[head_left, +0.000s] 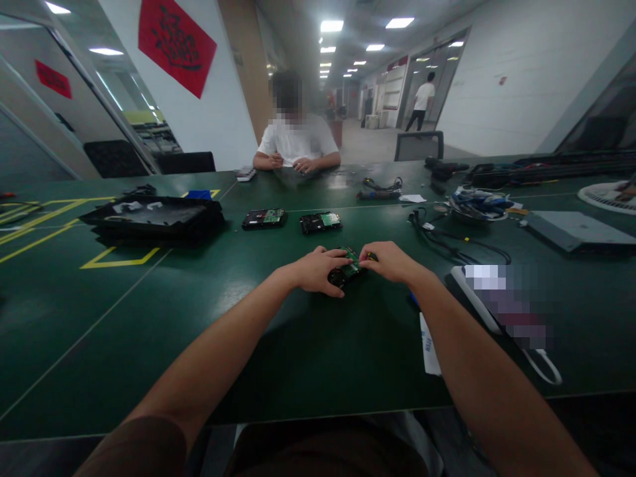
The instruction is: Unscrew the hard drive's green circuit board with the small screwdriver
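Note:
On the green table right in front of me lies a hard drive point(352, 270) with its green circuit board facing up. My left hand point(320, 270) holds it from the left, fingers across the board and thumb along the near edge. My right hand point(390, 260) is closed over the right side of the drive. Pinched in it is a small screwdriver point(371, 256), showing only a bit of black and yellow; its tip is hidden. Farther back lie two more hard drives, one on the left point(263, 218) and another point(320, 222) closer to my hands.
Black trays point(154, 222) are stacked at left. Black cables point(447, 242), a bundle of wires point(479, 202) and a grey metal box point(581, 228) lie at right. A white-cased device point(477, 298) is beside my right forearm. A person point(298, 142) sits across the table, hands together.

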Demonstrator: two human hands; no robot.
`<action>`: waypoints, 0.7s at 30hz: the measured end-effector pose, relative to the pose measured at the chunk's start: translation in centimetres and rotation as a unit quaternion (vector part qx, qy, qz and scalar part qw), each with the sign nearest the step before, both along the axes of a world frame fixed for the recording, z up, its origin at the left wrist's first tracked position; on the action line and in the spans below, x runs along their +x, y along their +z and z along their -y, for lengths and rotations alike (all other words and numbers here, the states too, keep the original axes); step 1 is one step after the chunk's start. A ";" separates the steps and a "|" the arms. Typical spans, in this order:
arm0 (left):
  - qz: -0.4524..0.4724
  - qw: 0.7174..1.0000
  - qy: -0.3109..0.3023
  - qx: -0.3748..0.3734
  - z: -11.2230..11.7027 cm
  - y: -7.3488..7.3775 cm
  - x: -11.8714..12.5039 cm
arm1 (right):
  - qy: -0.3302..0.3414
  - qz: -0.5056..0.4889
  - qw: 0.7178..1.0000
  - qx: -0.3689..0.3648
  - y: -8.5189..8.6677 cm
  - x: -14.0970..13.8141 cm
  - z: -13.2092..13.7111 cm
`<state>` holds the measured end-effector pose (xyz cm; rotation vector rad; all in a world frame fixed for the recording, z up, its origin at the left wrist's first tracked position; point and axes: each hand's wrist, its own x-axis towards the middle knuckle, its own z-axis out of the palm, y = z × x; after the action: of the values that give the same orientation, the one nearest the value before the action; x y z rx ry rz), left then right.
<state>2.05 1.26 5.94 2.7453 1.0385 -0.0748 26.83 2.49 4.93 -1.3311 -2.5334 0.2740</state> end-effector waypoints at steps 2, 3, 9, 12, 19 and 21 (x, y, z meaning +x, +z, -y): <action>0.001 1.000 -0.004 0.013 0.0 -0.1 0.2 | 0.001 0.003 1.000 0.000 -0.1 0.0 -0.1; 0.001 1.000 -0.004 0.020 0.0 -0.3 0.3 | -0.001 0.004 1.000 0.001 -0.1 0.1 -0.2; -0.004 0.999 0.015 0.033 -0.2 -0.9 0.6 | -0.008 0.004 1.000 0.019 -0.4 0.4 -0.6; -0.004 0.999 0.020 0.033 -0.2 -0.9 0.6 | -0.001 -0.002 1.000 0.022 -0.6 0.5 -0.6; 0.006 0.999 0.017 0.030 -0.3 -1.1 0.5 | 0.024 -0.019 0.999 0.009 -0.6 0.6 -0.6; 0.008 0.999 0.020 0.029 -0.2 -1.1 0.5 | 0.018 -0.022 1.000 0.015 -0.5 0.8 -0.7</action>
<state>2.54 1.51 4.88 2.7713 1.1076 -0.0159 27.59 3.16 4.48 -1.2574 -2.5173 0.2681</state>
